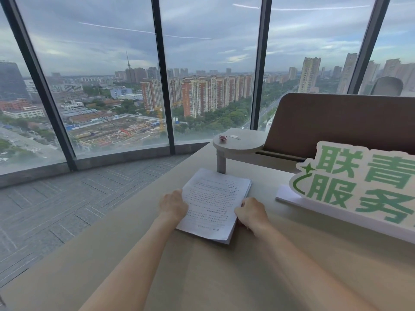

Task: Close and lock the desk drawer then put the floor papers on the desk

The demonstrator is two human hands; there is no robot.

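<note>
A thick stack of printed white papers [212, 204] lies flat on the beige desk [224, 277], slightly turned. My left hand [173, 206] grips the stack's left edge with the fingers curled at it. My right hand [251, 213] holds the stack's right edge, fingers tucked against the side of the pile. Both forearms reach out over the desk from the bottom of the view. The desk drawer is out of sight.
A large white and green sign [359, 187] stands on the desk to the right. Behind the papers a small round raised shelf [238, 143] on a post holds a small red object [223, 138] and a pale object. A brown divider panel [336, 122] rises behind. Grey carpet [56, 209] and floor-to-ceiling windows lie left.
</note>
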